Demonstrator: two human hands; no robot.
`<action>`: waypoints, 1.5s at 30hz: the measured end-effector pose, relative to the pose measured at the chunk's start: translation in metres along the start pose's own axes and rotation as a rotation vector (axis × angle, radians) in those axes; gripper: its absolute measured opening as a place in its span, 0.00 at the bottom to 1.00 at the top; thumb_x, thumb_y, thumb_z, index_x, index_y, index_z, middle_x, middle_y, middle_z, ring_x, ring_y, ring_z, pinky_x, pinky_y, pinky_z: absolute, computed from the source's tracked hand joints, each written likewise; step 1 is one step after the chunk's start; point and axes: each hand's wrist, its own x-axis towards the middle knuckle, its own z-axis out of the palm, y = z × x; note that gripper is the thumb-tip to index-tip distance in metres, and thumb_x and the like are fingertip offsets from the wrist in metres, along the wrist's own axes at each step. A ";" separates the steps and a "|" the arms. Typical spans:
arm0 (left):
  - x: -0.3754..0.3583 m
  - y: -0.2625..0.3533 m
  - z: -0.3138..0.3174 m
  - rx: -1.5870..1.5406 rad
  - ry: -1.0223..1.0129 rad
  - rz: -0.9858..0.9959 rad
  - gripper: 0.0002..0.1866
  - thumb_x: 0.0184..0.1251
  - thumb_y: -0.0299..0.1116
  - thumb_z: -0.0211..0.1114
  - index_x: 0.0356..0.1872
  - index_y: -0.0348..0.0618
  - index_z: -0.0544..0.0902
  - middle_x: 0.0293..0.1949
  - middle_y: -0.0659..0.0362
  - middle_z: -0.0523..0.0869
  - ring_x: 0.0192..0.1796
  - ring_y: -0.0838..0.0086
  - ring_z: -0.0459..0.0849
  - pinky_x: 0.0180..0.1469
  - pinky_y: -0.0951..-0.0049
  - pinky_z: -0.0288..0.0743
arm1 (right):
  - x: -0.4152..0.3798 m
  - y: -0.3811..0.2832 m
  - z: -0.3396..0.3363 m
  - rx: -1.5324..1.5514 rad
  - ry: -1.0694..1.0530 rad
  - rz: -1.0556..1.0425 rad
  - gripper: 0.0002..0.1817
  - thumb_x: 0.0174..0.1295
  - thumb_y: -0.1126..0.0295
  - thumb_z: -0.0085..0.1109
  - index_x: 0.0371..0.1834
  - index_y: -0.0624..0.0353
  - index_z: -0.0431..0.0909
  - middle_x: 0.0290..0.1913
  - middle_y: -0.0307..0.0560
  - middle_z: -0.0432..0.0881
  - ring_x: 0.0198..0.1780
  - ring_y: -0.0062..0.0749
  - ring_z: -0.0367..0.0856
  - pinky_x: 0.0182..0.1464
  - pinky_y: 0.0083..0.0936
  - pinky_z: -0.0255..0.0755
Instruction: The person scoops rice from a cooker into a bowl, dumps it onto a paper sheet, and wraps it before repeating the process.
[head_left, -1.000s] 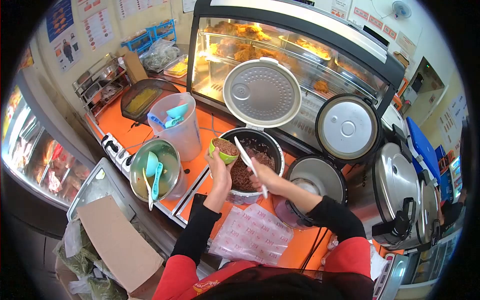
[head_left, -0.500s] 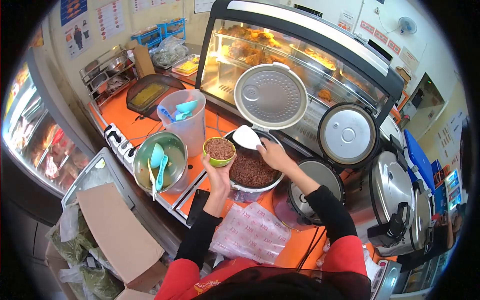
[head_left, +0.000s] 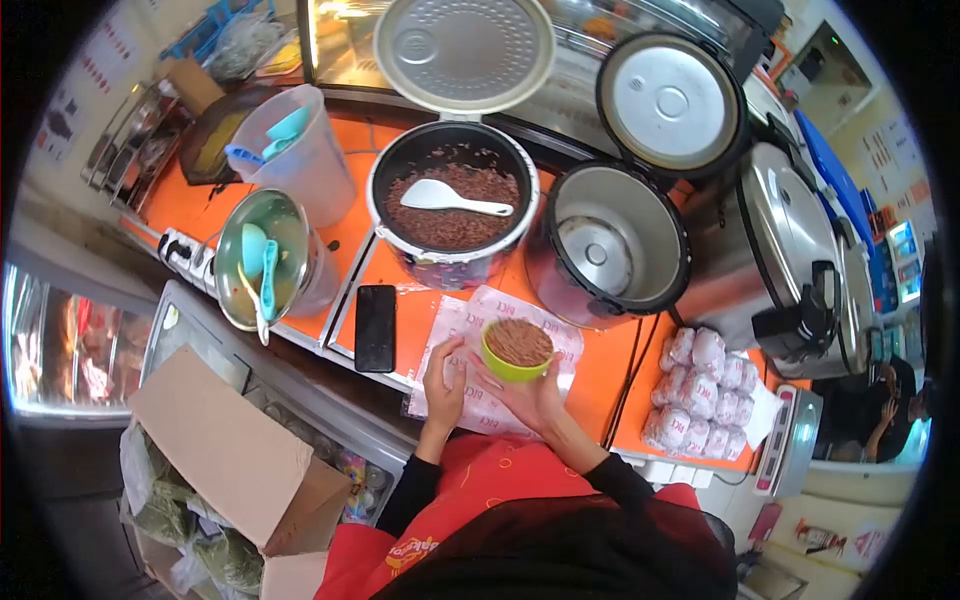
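Observation:
A green bowl (head_left: pixel 514 368) packed with reddish-brown rice (head_left: pixel 517 342) is held in my right hand (head_left: pixel 532 398), above printed wrapping paper (head_left: pixel 465 325). My left hand (head_left: pixel 443 385) is just left of the bowl, over the paper, its fingers apart and nothing in it. Behind the paper stands an open rice cooker (head_left: pixel 455 258) with brown rice inside. On that rice lies a white paddle (head_left: pixel 450 198). To the right, wrapped portions (head_left: pixel 698 393) are stacked in a pile.
A black phone (head_left: pixel 375 328) lies left of the paper. An empty cooker pot (head_left: pixel 600 250), a large closed cooker (head_left: pixel 770 230) and a scale (head_left: pixel 790 440) stand right. Left are a bowl of water with scoops (head_left: pixel 262 262), a plastic pitcher (head_left: pixel 310 160) and a cardboard box (head_left: pixel 225 440).
The white paddle has gone from my right hand onto the rice. The bowl has passed from my left hand to my right, down over the paper. The view has tilted downward.

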 end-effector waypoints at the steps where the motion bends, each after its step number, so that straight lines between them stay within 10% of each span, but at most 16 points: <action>1: -0.004 -0.006 -0.004 0.377 -0.147 0.045 0.32 0.59 0.44 0.61 0.62 0.40 0.66 0.65 0.49 0.64 0.72 0.59 0.54 0.70 0.52 0.41 | -0.016 0.001 -0.017 0.031 0.126 -0.023 0.52 0.47 0.29 0.51 0.71 0.49 0.51 0.69 0.45 0.59 0.70 0.42 0.57 0.70 0.48 0.50; 3: -0.010 -0.014 -0.007 1.132 -0.432 0.154 0.40 0.56 0.51 0.64 0.66 0.41 0.62 0.69 0.50 0.60 0.73 0.57 0.50 0.69 0.44 0.40 | -0.039 -0.001 -0.042 0.092 0.371 -0.062 0.48 0.48 0.37 0.61 0.69 0.51 0.56 0.67 0.47 0.62 0.69 0.44 0.59 0.71 0.47 0.50; 6: -0.028 -0.043 0.003 1.143 -0.386 0.135 0.53 0.49 0.61 0.64 0.70 0.38 0.53 0.72 0.51 0.51 0.75 0.55 0.44 0.68 0.38 0.32 | -0.048 -0.012 -0.073 -0.355 0.448 -0.129 0.40 0.51 0.54 0.67 0.66 0.51 0.59 0.64 0.47 0.64 0.65 0.44 0.63 0.67 0.47 0.55; 9: -0.033 -0.041 0.011 1.153 -0.366 0.118 0.57 0.49 0.63 0.63 0.70 0.33 0.49 0.73 0.50 0.49 0.75 0.56 0.42 0.69 0.39 0.30 | -0.029 -0.022 -0.069 -1.685 0.313 -0.487 0.41 0.41 0.64 0.73 0.62 0.51 0.65 0.60 0.51 0.67 0.62 0.48 0.64 0.63 0.48 0.60; 13: -0.033 -0.047 0.011 1.183 -0.371 0.143 0.57 0.48 0.63 0.64 0.70 0.33 0.49 0.73 0.51 0.49 0.75 0.58 0.42 0.69 0.39 0.29 | -0.005 0.003 -0.074 -2.174 0.416 -0.270 0.43 0.34 0.62 0.75 0.61 0.44 0.66 0.57 0.56 0.66 0.60 0.54 0.62 0.56 0.49 0.66; 23: -0.036 -0.045 0.013 1.258 -0.372 0.124 0.56 0.49 0.63 0.63 0.71 0.35 0.49 0.73 0.49 0.46 0.75 0.57 0.40 0.66 0.34 0.27 | -0.010 0.011 -0.071 -2.038 0.516 -0.391 0.41 0.34 0.59 0.75 0.57 0.47 0.68 0.53 0.57 0.69 0.53 0.52 0.69 0.51 0.45 0.71; 27: -0.046 -0.049 0.007 1.112 -0.281 0.374 0.49 0.47 0.57 0.67 0.66 0.39 0.60 0.68 0.47 0.59 0.72 0.55 0.52 0.67 0.39 0.36 | -0.050 -0.013 -0.033 -1.902 0.839 -0.641 0.38 0.37 0.57 0.75 0.53 0.55 0.68 0.52 0.53 0.70 0.53 0.50 0.69 0.57 0.42 0.64; 30: -0.062 -0.052 -0.007 0.928 -0.411 0.625 0.38 0.46 0.48 0.70 0.58 0.42 0.68 0.59 0.50 0.68 0.65 0.56 0.63 0.65 0.45 0.49 | -0.080 -0.030 -0.054 -1.153 1.075 -1.005 0.37 0.40 0.61 0.75 0.52 0.62 0.64 0.50 0.55 0.68 0.54 0.51 0.67 0.59 0.42 0.60; 33: -0.070 -0.054 -0.004 0.872 -0.544 0.729 0.21 0.49 0.37 0.69 0.45 0.43 0.76 0.48 0.54 0.75 0.55 0.60 0.72 0.59 0.54 0.62 | -0.097 -0.046 -0.125 -1.345 1.323 -1.091 0.37 0.40 0.65 0.75 0.52 0.61 0.62 0.52 0.58 0.65 0.56 0.52 0.65 0.59 0.41 0.61; 42: -0.038 -0.007 0.011 0.652 -0.724 0.462 0.07 0.55 0.32 0.66 0.30 0.40 0.85 0.27 0.52 0.83 0.31 0.58 0.81 0.35 0.65 0.75 | -0.131 -0.032 -0.110 -1.859 1.043 -0.906 0.31 0.44 0.60 0.71 0.52 0.57 0.70 0.54 0.54 0.70 0.61 0.49 0.64 0.65 0.42 0.56; 45: -0.028 0.000 0.012 0.655 -0.805 0.361 0.08 0.56 0.33 0.66 0.30 0.39 0.85 0.29 0.52 0.84 0.32 0.58 0.82 0.35 0.66 0.75 | -0.155 -0.018 -0.062 -2.238 0.415 -0.601 0.27 0.45 0.59 0.69 0.49 0.53 0.74 0.53 0.43 0.74 0.60 0.41 0.67 0.65 0.40 0.56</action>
